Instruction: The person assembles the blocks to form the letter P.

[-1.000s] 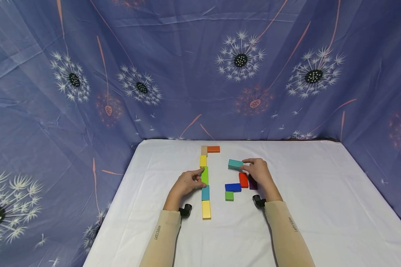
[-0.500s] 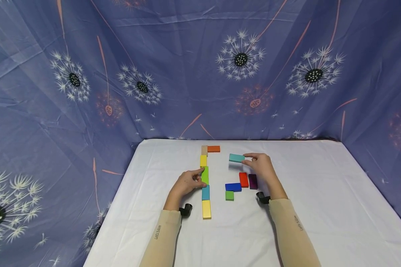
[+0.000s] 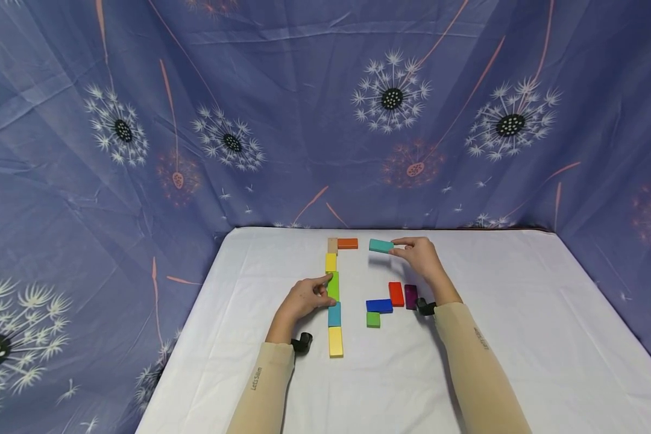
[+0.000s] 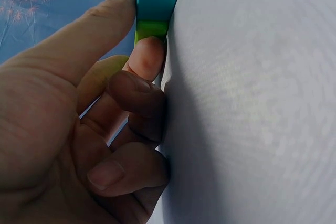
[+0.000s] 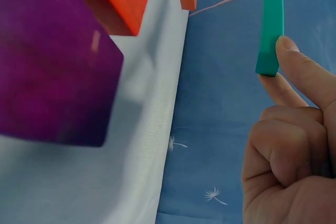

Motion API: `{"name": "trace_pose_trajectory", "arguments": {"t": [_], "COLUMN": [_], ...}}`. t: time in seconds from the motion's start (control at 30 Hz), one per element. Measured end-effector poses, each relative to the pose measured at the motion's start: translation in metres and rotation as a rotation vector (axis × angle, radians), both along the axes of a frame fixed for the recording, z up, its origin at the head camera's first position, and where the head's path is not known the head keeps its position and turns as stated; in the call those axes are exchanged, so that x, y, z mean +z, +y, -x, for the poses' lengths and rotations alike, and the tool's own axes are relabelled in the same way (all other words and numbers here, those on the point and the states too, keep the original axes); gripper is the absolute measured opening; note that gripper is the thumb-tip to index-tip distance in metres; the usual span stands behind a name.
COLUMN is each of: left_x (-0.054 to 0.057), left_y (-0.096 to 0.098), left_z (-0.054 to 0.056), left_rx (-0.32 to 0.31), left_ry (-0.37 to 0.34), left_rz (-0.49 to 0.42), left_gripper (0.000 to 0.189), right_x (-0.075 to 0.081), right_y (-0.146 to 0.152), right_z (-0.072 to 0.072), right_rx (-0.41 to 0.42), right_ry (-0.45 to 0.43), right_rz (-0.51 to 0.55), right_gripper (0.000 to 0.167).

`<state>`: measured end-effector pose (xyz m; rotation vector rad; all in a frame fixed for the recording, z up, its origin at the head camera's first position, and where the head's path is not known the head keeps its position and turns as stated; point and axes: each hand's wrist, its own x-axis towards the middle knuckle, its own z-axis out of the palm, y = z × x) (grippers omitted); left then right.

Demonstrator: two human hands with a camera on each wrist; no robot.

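My right hand (image 3: 422, 256) pinches one end of a teal rectangular block (image 3: 381, 246) between thumb and forefinger. A shadow falls on the cloth below the block, which is raised off the table in the right wrist view too. To its left lies an orange block (image 3: 348, 243), set against the top of a column of blocks. My left hand (image 3: 305, 298) holds the light green block (image 3: 333, 286) mid-column, forefinger at its far end and thumb at its near end. Above it are a yellow block (image 3: 331, 262) and a wood-coloured one (image 3: 333, 246); below are a blue block (image 3: 334, 314) and a pale yellow one (image 3: 336, 342).
Between the hands lie a dark blue block (image 3: 379, 306), a small green block (image 3: 373, 320), a red block (image 3: 396, 294) and a purple block (image 3: 410, 296). White cloth (image 3: 521, 337) covers the table. A blue patterned curtain (image 3: 304, 120) rises behind it.
The right hand has lifted the teal block and moved it toward the back of the table, then slightly left, near the orange block. The left hand stays at the light green block.
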<state>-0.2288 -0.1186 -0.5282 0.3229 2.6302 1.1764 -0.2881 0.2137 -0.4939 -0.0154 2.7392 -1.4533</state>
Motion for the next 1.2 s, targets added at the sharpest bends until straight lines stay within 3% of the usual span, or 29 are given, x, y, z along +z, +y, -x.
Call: {"name": "trace_pose_trajectory", "arguments": {"t": [0.37, 0.87, 1.2], "left_x": [0.001, 0.002, 0.002], "left_y": [0.000, 0.000, 0.000], "left_z": [-0.001, -0.001, -0.001], "left_rx": [0.001, 0.010, 0.002], "left_ry": [-0.008, -0.015, -0.006], "left_rz": [-0.010, -0.011, -0.001], "left_gripper": [0.076, 0.075, 0.075], "right_x": [0.002, -0.012, -0.022], "right_y": [-0.005, -0.012, -0.017], "right_z": [0.033, 0.056, 0.067], "right_rx": [0.016, 0.016, 0.038], "right_ry": [-0.079, -0.125, -0.089], "right_rz": [0.037, 0.033, -0.138], "right_gripper": [0.045, 0.042, 0.039]}}
